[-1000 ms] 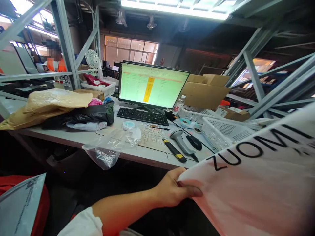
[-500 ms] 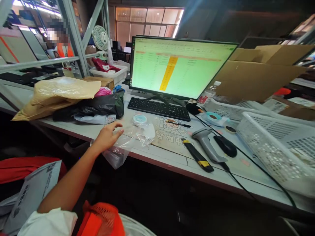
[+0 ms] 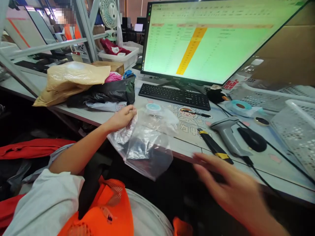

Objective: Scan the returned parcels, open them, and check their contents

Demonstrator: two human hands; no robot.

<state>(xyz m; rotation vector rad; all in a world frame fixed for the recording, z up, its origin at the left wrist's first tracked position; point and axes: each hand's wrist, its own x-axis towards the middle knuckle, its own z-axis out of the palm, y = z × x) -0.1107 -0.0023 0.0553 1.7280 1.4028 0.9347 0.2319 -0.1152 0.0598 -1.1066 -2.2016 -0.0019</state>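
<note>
My left hand (image 3: pixel 123 118) pinches the upper left edge of a clear plastic bag (image 3: pixel 150 147), which drapes over the front edge of the desk. Through the film, on the desktop, shows a round pale-blue item (image 3: pixel 153 107). At the lower right my right hand (image 3: pixel 221 180) hovers in front of the desk edge, slightly blurred, fingers apart and nothing in them. Nearest to it lie a black and yellow utility knife (image 3: pixel 214 146) and a grey barcode scanner (image 3: pixel 228 136).
A monitor (image 3: pixel 209 42) stands behind a black keyboard (image 3: pixel 174 95). Parcels (image 3: pixel 76 78) are piled at left. At right are a mouse (image 3: pixel 252 139), a tape roll (image 3: pixel 238 106) and a white basket (image 3: pixel 295 131). Another person (image 3: pixel 71 32) is at the far left.
My left hand has closed on the plastic bag and drawn it up, spreading it over the desk edge. My right hand has come into view at the lower right. The view has moved closer.
</note>
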